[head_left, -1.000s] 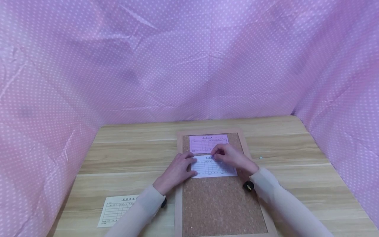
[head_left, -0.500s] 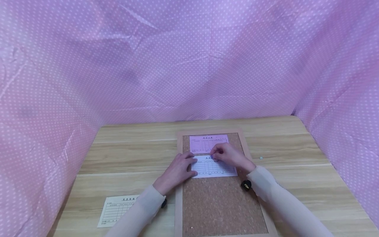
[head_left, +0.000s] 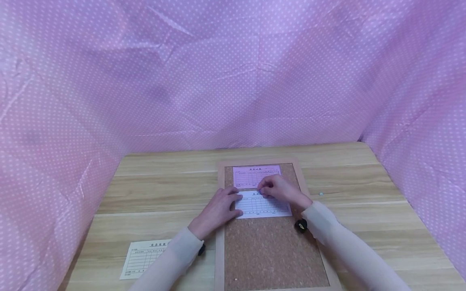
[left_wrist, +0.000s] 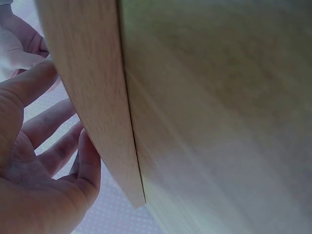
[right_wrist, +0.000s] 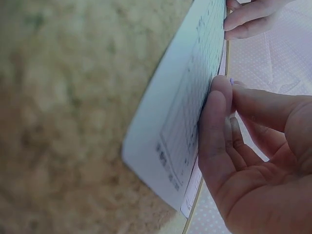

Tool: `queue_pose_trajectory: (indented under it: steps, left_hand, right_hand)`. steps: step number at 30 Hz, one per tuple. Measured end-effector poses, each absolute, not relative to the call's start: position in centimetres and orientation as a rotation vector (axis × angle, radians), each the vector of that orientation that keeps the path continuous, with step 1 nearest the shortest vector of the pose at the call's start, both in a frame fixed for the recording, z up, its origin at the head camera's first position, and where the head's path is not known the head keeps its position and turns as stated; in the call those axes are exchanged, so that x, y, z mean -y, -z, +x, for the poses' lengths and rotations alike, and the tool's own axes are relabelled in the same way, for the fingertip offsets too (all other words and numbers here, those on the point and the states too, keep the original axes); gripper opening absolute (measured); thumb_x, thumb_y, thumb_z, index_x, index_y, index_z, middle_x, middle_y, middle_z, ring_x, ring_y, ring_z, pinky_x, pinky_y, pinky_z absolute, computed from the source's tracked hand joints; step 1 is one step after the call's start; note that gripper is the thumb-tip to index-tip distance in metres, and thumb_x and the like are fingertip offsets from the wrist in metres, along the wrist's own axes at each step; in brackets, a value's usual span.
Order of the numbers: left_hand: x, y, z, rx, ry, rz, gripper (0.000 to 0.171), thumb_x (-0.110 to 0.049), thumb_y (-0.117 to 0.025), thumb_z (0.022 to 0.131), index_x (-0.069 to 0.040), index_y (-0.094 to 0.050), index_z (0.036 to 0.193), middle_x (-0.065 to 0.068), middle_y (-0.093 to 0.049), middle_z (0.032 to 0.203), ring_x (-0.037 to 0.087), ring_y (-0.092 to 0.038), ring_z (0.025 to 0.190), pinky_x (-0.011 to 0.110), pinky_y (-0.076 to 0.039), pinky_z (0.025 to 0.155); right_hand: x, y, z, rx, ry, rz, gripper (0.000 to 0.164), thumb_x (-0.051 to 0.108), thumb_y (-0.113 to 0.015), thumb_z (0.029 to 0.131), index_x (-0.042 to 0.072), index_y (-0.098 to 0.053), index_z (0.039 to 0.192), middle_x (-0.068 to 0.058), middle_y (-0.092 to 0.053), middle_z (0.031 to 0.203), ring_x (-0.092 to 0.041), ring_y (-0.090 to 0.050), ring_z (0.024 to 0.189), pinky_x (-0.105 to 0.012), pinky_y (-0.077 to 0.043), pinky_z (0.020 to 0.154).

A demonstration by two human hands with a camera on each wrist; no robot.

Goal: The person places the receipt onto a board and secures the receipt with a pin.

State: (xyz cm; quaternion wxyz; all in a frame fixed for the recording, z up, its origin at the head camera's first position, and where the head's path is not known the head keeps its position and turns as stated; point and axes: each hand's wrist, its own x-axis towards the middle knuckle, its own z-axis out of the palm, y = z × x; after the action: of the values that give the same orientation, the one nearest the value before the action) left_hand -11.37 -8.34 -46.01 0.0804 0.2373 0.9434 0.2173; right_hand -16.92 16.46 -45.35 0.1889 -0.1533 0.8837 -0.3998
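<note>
A white printed form lies on the corkboard, just below a pink printed form. My left hand rests at the board's left side, with spread fingertips pressing the white form's left edge. At that form's top edge, my right hand pinches a small purple pin between thumb and fingers; most of the pin is hidden. In the right wrist view the white form's near corner tilts up a little from the cork.
Another form, cream-white, lies on the wooden table at the left, partly under the left sleeve. A small light-blue pin lies to the right of the board. A pink dotted cloth hangs behind the table.
My right hand has shifted slightly left along the white form's top edge, with the purple pin still between its fingers. My left hand and the papers have stayed in place.
</note>
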Motion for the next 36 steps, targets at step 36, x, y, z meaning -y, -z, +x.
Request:
queue_pose_trajectory:
  steps: [36]
  left_hand:
    - [8.3,46.1,-11.3,-2.819,-0.647,0.709,0.051,-0.028,-0.082,0.09,-0.005,-0.069,0.133,0.01,-0.059,0.139,0.026,-0.053,0.113,0.04,-0.046,0.099]
  right_hand:
    - [-15.4,44.3,-17.6,-2.42,1.028,-0.373,0.012,0.001,-0.066,0.096,0.003,-0.077,0.096,-0.002,-0.07,0.08,-0.015,-0.066,0.072,-0.028,-0.055,0.067]
